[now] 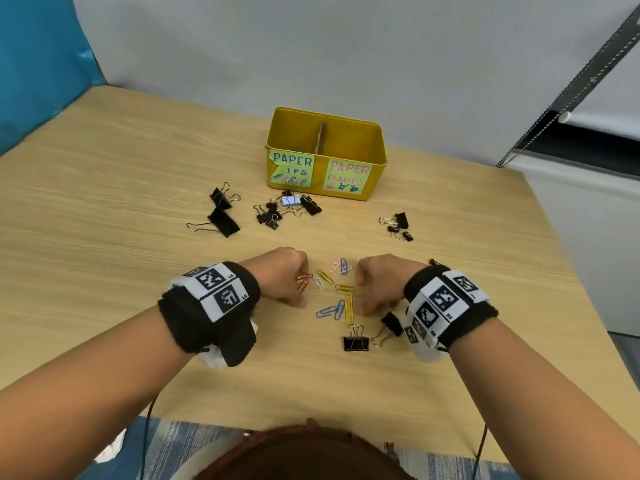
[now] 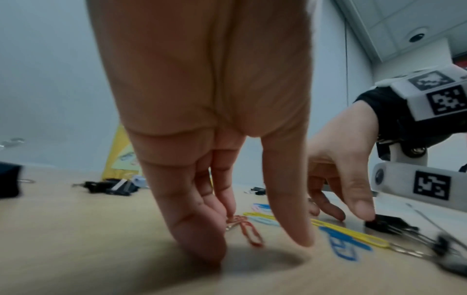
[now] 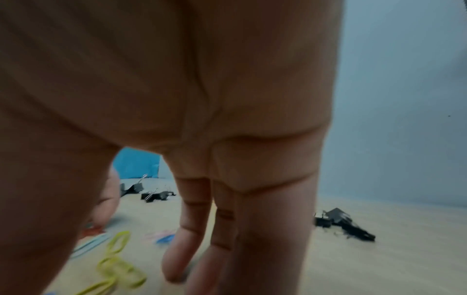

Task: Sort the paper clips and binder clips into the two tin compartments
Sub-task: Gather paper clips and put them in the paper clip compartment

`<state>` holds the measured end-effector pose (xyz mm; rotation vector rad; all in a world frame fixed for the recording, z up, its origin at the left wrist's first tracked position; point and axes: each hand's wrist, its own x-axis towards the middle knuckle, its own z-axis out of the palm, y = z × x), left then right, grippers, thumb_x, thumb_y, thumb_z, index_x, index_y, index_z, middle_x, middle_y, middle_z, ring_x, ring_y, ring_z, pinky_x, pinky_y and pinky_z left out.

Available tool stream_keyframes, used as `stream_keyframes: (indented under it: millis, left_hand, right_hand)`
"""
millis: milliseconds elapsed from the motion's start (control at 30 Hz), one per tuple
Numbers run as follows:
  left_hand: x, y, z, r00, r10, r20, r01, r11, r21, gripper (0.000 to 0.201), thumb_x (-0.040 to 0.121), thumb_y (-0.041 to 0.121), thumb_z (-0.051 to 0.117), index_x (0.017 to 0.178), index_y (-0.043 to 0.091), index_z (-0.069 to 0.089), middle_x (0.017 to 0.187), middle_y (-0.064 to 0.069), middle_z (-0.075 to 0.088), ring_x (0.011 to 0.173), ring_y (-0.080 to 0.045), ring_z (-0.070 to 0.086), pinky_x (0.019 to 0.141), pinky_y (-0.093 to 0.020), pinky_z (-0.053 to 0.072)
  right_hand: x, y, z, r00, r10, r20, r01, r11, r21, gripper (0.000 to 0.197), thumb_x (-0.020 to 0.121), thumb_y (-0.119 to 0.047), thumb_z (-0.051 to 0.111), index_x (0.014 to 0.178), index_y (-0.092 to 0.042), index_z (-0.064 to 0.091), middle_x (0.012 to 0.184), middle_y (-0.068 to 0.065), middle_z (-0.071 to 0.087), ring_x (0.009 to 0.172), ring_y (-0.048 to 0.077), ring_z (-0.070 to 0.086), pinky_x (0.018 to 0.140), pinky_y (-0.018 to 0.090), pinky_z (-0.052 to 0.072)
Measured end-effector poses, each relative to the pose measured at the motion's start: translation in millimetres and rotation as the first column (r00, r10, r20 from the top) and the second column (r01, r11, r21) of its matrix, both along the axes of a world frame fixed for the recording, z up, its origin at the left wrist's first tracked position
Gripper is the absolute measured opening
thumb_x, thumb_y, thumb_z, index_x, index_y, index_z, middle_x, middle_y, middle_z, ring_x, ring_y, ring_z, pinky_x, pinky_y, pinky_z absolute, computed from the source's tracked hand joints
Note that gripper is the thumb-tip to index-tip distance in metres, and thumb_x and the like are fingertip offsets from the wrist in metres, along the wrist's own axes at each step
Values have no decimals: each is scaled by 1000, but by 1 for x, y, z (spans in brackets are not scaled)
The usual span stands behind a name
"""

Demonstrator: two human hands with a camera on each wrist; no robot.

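Head view shows both hands low over a loose scatter of coloured paper clips (image 1: 334, 289) at the centre of the table (image 1: 104, 188), the left hand (image 1: 282, 275) on the left of the scatter and the right hand (image 1: 379, 284) on its right. Placed this way, they look set to gather the clips from both sides.

Left wrist view shows the left fingers (image 2: 199, 235) pointing down with tips on the wood, touching an orange paper clip (image 2: 248, 232); the thumb stands apart, so nothing is pinched and the hand is released. The right hand's fingers also hang down, loosely bent, with tips at the table beside the yellow paper clips (image 3: 118, 265); it holds nothing that I can see.

Black binder clips (image 1: 272, 213) lie in groups in the middle of the frame, with two more (image 1: 356, 339) just below the paper clips. The yellow tin (image 1: 377, 157) stands at upper centre, its divider splitting a left compartment labelled for paper clips from a right one for clamps; whether anything lies inside is hidden. Judging by this, sorting has barely begun.
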<state>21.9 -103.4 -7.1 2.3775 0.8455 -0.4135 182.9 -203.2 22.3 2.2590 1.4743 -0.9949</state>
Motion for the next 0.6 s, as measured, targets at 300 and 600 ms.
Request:
stream_keyframes:
  millis: [300,600]
  left_hand:
    - [20,-28,-6,998,28,47,-33,995,93,61,66,36,80,111,7,52,111,-8,54,93,-20,52,76,-28,43]
    - [19,-15,-3,976,174,131,-180,983,39,22,76,6,68,96,10,62,102,-9,61,93,-23,59,75,-27,44]
  right_hand:
    - [-9,7,-11,998,-55,-4,54,958,281,26,74,-19,74,95,-12,60,96,4,58,83,16,53,71,25,43]
    - [-12,14,-26,998,-64,5,58,931,360,62,65,-26,82,119,-17,52,108,3,48,104,22,51,87,31,46]
